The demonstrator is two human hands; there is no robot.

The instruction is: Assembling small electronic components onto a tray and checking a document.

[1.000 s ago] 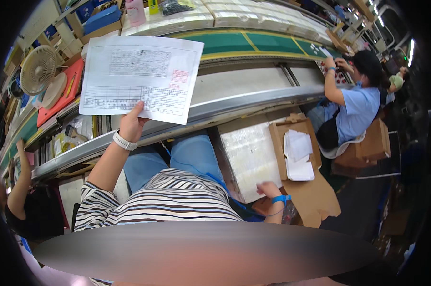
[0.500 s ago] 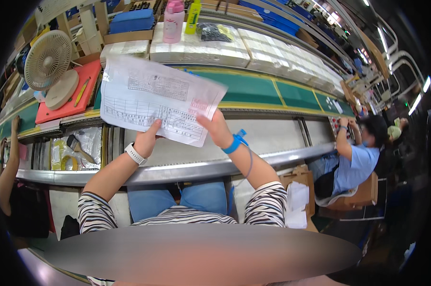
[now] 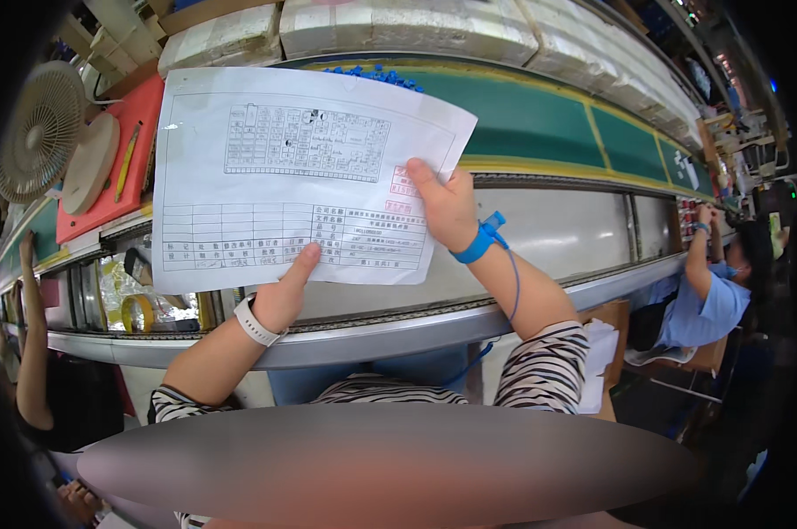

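A white drawing sheet (image 3: 200,167) with a printed diagram, a table and red stamps is held up in front of me over the bench, tilted slightly. My left hand (image 3: 284,295), with a white watch on its wrist, grips the sheet's lower edge; its thumb lies on the front and the fingers are hidden behind. At the right edge my right hand (image 3: 447,207) pinches the sheet, thumb on top. A blue wrist strap (image 3: 479,242) with a cord circles that wrist. Small blue parts (image 3: 376,75) peek out beyond the sheet's top edge.
A green conveyor belt (image 3: 522,110) runs across behind the sheet, with white foam boxes (image 3: 407,35) past it. To the left stand a fan (image 3: 41,128), a red board (image 3: 138,172) and a yellow tape roll (image 3: 137,312). Co-workers sit at both sides, one in a blue shirt (image 3: 702,309).
The sheet now appears larger and flatter to my view, its diagram more legible. My right hand has shifted right along with its edge. The view has tipped downward toward the bench.
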